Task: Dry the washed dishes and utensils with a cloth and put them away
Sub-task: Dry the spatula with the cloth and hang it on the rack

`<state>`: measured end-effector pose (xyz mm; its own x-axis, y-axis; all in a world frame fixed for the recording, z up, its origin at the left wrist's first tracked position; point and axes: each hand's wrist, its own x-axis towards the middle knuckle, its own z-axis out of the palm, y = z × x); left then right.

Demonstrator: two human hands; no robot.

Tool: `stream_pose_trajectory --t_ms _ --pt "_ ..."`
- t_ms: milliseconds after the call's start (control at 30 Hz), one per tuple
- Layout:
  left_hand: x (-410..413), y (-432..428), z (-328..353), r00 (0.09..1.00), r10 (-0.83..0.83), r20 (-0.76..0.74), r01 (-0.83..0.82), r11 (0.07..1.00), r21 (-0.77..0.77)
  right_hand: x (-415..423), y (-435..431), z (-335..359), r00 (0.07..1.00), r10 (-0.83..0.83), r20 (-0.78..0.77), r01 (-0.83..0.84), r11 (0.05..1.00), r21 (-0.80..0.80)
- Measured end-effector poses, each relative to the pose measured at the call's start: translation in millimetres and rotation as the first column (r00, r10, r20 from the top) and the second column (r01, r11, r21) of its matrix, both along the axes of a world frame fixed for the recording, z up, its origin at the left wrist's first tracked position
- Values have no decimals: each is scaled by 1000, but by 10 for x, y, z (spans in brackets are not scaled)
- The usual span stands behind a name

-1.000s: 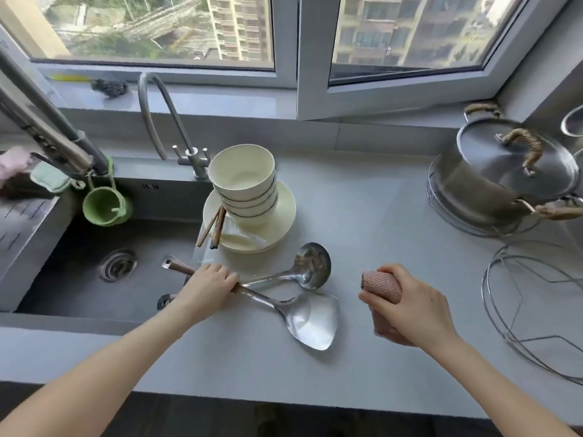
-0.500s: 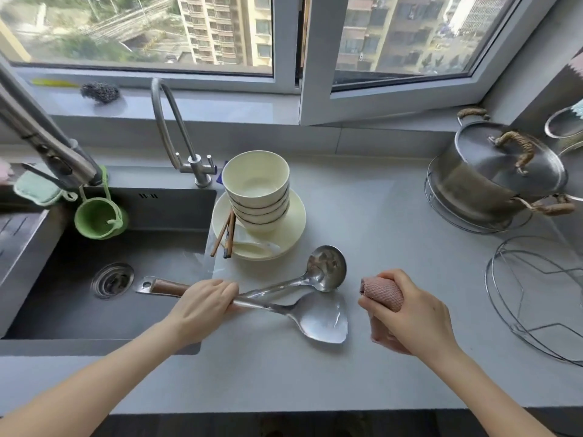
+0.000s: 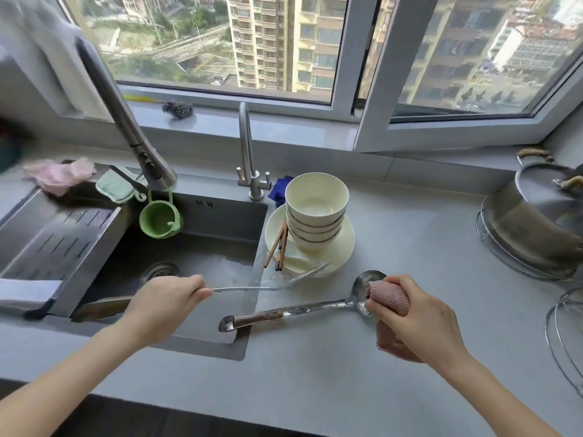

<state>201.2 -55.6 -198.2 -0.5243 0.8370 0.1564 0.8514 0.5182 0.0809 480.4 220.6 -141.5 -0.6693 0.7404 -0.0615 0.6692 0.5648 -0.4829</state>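
My left hand (image 3: 164, 302) grips the steel spatula (image 3: 268, 283) by its wooden handle and holds it lifted over the sink's right edge, blade seen edge-on near the plate. My right hand (image 3: 416, 323) grips a bunched pink cloth (image 3: 389, 298) and presses it against the bowl of the steel ladle (image 3: 299, 310), which lies on the counter with its handle over the sink corner. Several cream bowls (image 3: 317, 209) are stacked on a cream plate (image 3: 345, 247), with chopsticks (image 3: 277, 247) and a white spoon beside them.
The sink (image 3: 176, 266) with a drain rack (image 3: 53, 241) lies at left, a tall faucet (image 3: 126, 121) and a green hanging basket (image 3: 160, 220) over it. A lidded steel pot (image 3: 536, 222) sits at right on a wire rack; another wire rack (image 3: 568, 335) lies nearer.
My left hand has lifted the spatula off the counter and turned it edge-on over the sink edge. My right hand moved the cloth onto the ladle's bowl. The camera tilted up.
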Motion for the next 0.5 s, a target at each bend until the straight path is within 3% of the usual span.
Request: stream_pose_trajectory --t_ms 200,333,433,500 --pt "-154 -239 187 997 7 73 -11 998 63 -340 -159 58 992 110 -63 -110 994 -3" --pt "-124 -202 304 1000 -3 21 1 997 81 -588 -297 122 950 115 -289 -133 990 -42" --pt "-16 -91 341 1000 6 -12 -5 996 89 -829 -427 111 853 231 -469 -214 973 90" --pt "58 9 396 1000 15 -14 -14 994 109 -1013 -510 -28 855 417 -309 -341 900 272"
